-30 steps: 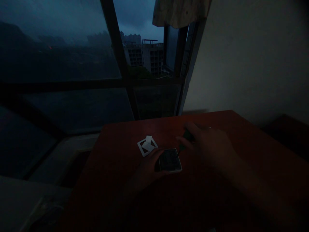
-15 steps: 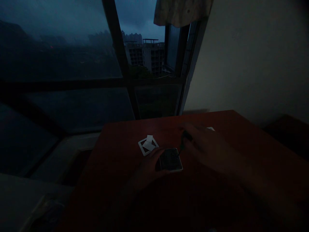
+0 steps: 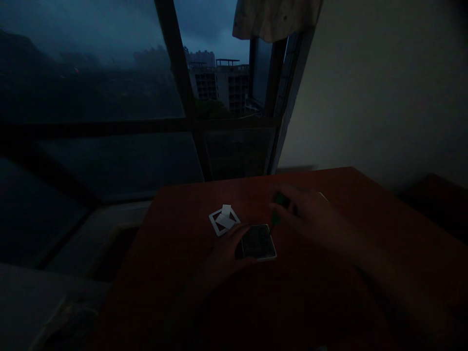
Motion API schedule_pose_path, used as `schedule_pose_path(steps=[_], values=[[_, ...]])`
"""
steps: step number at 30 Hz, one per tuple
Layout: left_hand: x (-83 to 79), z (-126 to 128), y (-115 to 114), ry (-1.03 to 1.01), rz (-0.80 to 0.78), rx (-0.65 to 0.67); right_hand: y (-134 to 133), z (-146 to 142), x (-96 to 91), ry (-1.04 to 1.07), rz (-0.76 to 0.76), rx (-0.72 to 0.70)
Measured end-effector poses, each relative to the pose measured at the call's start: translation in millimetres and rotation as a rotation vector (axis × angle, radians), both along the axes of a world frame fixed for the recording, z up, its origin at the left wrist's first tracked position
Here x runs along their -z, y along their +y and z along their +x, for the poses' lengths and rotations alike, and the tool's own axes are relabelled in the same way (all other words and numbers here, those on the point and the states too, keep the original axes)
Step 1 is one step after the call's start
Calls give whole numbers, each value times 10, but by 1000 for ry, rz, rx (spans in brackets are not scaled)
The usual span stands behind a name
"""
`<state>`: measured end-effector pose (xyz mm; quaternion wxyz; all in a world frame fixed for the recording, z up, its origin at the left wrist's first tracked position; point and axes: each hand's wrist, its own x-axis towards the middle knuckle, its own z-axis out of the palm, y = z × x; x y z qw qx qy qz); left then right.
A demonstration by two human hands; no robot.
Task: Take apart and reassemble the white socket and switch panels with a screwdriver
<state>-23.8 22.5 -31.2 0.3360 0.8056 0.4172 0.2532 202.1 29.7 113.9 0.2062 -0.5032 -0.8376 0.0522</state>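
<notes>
My left hand is closed around the left side of a small square box with a dark face and a thin white rim, lying on the table. My right hand grips a screwdriver with a green and dark handle. Its thin shaft slants down to the upper right edge of the box; whether the tip sits on a screw is too dark to tell. Just beyond my left fingers lies a white square frame, with white flat pieces resting across it.
The reddish-brown table meets a dark-framed window at the back and a pale wall on the right. A small white thing shows partly behind my right hand. A short curtain hangs above.
My right hand has turned a little about the screwdriver, and its fingers sit differently on the handle. My left hand and the box stay in place.
</notes>
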Motion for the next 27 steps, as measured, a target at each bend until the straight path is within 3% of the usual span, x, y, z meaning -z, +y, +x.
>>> schedule_pose_path(steps=[4, 10, 15, 19, 21, 27], values=[[-4, -1, 3, 14, -7, 11, 24, 3, 23, -171, 74, 199], [3, 0, -1, 19, 11, -3, -27, 47, -25, -29, 2, -31], [-2, 3, -5, 9, 9, -2, -74, 25, -18, -236, 88, 167], [9, 1, 5, 28, 2, -3, -141, -2, -49, -125, 33, -72], [11, 1, 10, 21, 3, 2, -153, -21, -43, -107, 17, -120], [20, 2, 10, 6, 8, 0, -106, -54, 18, -294, 130, 215]])
